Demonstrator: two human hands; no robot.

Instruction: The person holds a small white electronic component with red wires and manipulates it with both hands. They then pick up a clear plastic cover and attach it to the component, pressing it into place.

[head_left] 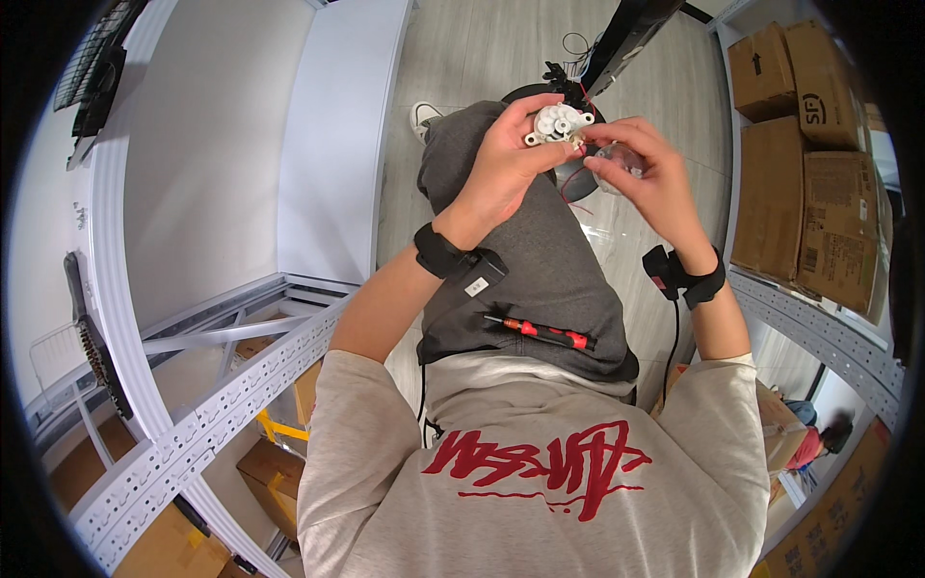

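My left hand (501,164) is closed round the edge of a white plastic gear housing (557,123), with small round gears showing on its face. Close beside it, my right hand (660,169) is curled round a clear, rounded plastic piece (617,166); its exact kind is hard to make out. The right fingertips come near the housing's lower right edge, where a small metallic part shows. A thin red wire (567,189) loops down between both hands. Across my lap lies a red and black screwdriver (544,332), its tip pointing left.
A black stand (631,43) with loose wires rises beyond my hands. Cardboard boxes (771,193) are stacked on the right shelf. A white panel (337,125) and a perforated metal shelf beam (222,409) stand on the left. Both wrists wear black straps, with cables visible.
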